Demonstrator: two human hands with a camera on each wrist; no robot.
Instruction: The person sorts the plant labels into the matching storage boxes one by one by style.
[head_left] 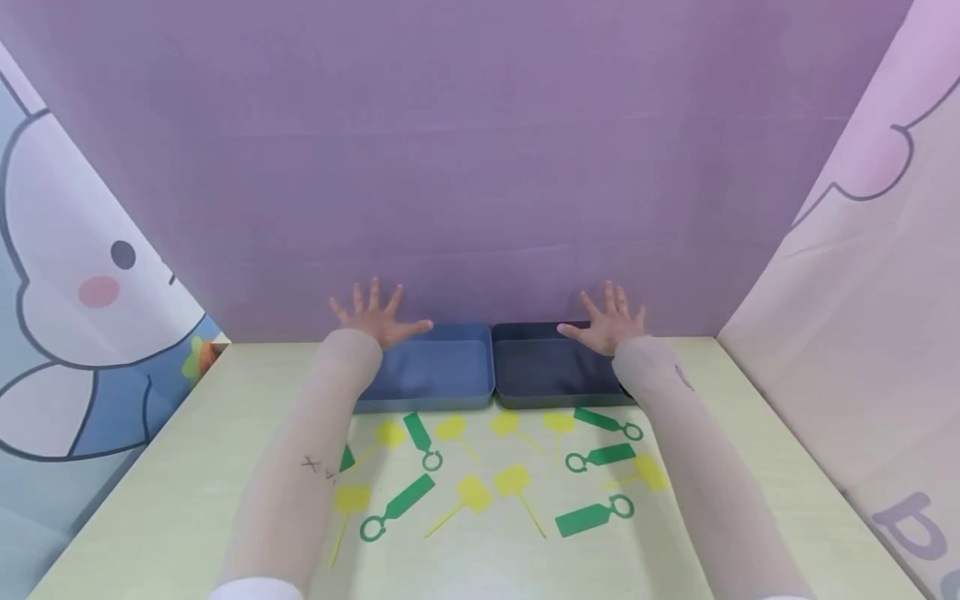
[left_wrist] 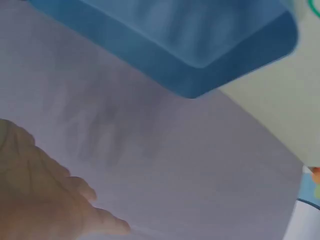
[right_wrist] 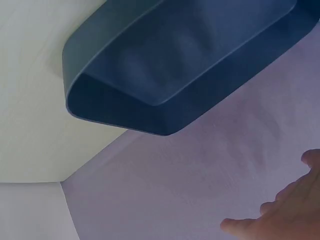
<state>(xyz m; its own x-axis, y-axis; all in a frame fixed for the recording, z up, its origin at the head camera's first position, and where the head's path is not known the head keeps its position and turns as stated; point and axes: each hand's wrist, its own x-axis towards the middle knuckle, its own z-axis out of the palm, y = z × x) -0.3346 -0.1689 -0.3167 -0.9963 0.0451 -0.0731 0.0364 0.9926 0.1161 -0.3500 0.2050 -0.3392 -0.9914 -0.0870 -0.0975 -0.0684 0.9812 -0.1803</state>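
Both arms reach forward over the table with fingers spread. My left hand (head_left: 381,323) is held above the outer back corner of the blue tray (head_left: 435,371), holding nothing. My right hand (head_left: 606,327) hovers likewise over the dark navy tray (head_left: 558,367), its fingers straight and apart. The two trays stand side by side against the back cloth. In front of them lie several green tags with ring ends (head_left: 408,497) and several yellow tags with thin pointed stems (head_left: 474,493). The left forearm partly hides one green tag (head_left: 347,458).
A purple cloth wall (head_left: 480,167) rises behind the trays. Printed cloth walls close in the left (head_left: 82,250) and right (head_left: 862,333) sides. The pale wooden table (head_left: 187,467) extends beyond the tags on both sides.
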